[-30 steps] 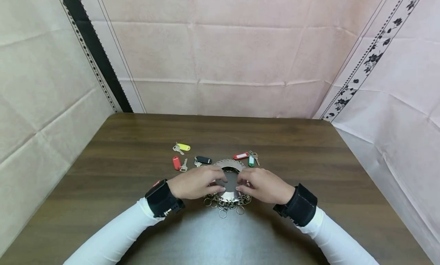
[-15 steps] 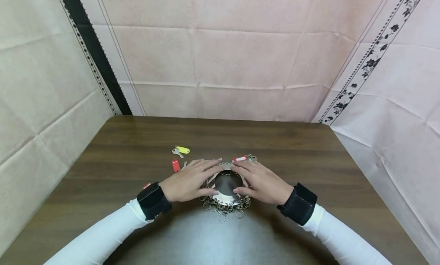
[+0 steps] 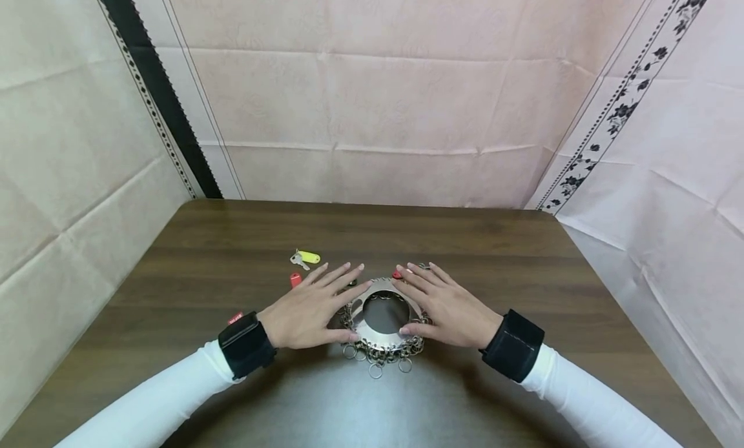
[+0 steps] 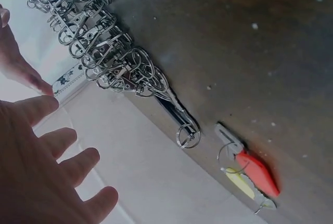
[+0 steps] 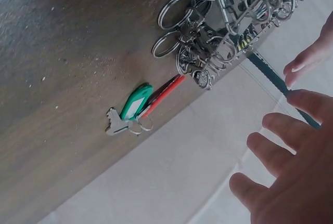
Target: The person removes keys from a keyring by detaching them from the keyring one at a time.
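Observation:
A silver disc with fine teeth along its far edge and a dark round middle stands at the table's centre. Key rings and swivel clasps hang in a thick fringe round it, a few loose rings lying at the near side. My left hand spreads flat above the disc's left side, fingers straight and apart, holding nothing. Mirroring it over the right side, my right hand is also spread and holds nothing. In the right wrist view, the rings and clasps appear below the fingers.
Behind the left hand lie a yellow key tag with a key and a red key tag. A green key tag with a key and a red tag lie at the right. Pale cloth hangs beyond the wooden table.
Both hands have gone from curled fingers over the disc's middle to spread, straight fingers, and drawn apart toward its sides. They now cover more of the key tags behind. The disc stays put.

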`<state>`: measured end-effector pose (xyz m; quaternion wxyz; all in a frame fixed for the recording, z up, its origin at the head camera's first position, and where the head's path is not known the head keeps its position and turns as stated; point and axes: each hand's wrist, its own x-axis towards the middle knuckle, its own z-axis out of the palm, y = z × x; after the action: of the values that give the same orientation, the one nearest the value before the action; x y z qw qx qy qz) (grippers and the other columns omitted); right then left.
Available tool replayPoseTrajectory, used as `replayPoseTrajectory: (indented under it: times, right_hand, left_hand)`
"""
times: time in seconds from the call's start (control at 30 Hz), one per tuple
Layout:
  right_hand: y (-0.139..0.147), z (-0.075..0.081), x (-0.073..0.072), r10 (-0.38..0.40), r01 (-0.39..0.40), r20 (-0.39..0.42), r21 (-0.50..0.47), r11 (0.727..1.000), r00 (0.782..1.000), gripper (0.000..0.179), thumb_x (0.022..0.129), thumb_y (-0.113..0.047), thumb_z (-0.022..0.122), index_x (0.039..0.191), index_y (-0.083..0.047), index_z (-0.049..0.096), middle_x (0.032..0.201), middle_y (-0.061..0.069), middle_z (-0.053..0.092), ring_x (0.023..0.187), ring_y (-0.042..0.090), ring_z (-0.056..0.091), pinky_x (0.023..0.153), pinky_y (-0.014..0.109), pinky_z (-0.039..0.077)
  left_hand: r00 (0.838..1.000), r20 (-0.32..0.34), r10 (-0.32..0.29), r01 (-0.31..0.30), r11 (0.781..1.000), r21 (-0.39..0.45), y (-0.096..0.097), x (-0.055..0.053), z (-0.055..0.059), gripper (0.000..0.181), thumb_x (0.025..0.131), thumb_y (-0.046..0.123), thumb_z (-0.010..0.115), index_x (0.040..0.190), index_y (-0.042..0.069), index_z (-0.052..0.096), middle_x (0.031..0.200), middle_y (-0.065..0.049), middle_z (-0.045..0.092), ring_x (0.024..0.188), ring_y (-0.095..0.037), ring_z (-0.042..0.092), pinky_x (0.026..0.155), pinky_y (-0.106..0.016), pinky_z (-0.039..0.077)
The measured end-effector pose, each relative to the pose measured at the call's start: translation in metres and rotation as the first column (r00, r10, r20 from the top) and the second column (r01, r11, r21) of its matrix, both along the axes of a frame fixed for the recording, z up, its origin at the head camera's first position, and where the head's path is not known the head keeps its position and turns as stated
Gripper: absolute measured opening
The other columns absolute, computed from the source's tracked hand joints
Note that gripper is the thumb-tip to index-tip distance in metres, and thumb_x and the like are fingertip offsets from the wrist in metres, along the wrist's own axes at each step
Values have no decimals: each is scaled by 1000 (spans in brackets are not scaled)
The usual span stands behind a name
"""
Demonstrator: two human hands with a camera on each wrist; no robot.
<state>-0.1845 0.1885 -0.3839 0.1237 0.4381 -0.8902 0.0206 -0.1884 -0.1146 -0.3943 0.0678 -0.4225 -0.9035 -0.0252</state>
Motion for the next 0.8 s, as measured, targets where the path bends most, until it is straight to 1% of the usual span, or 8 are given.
replayPoseTrajectory:
  times: [0.1,0.23,0.37,0.5,0.67,0.8]
  right_hand:
    - [2,-2,4,-15,15,16,10,1000,1000,84,89,-66,46,151,-12,32,156,10,30,143,26,25,115,51,15]
    - [5,-5,8,-11,11,21,8,1000,1000,83,89,-66,47,151,-12,31,156,11,30,143,26,25,114,53,17]
    - [5,-7,9,-9,9,19,6,1000,1000,83,91,-67,43,152,-13,29,158,10,26,143,25,23,115,52,17]
    - [4,-10,10,-15,14,38,11,1000,999,83,91,-66,43,153,-13,26,160,7,20,144,26,22,115,52,17]
    - [3,-14,10,-17,17,50,9,1000,999,83,90,-63,48,153,-14,26,158,11,26,142,27,26,115,51,16]
    - [2,-15,8,-16,16,47,0,1000,999,81,91,-62,48,153,-14,26,156,13,29,142,25,27,116,49,14]
  left_hand:
    - [1000,-1,4,-4,1000,-4,1,2,0,87,87,77,35,155,25,19,162,-4,11,147,-24,10,115,-53,11]
    - [1000,13,13,-13,1000,-2,2,6,0,87,86,77,35,155,25,19,162,-3,10,147,-23,7,116,-50,7]
    - [1000,8,11,-11,1000,5,2,7,-1,87,86,76,37,155,24,21,162,-4,11,147,-23,8,116,-50,7]
    - [999,39,15,-15,1000,0,0,9,-4,86,87,75,37,155,23,22,162,-3,10,147,-24,9,116,-51,9]
    - [996,87,17,-17,1000,-2,-2,11,-9,86,88,74,37,154,22,22,162,-3,9,147,-22,9,116,-50,8]
    - [997,76,9,-9,1000,6,-3,9,-11,84,89,73,36,154,22,23,162,-4,10,147,-23,10,116,-52,8]
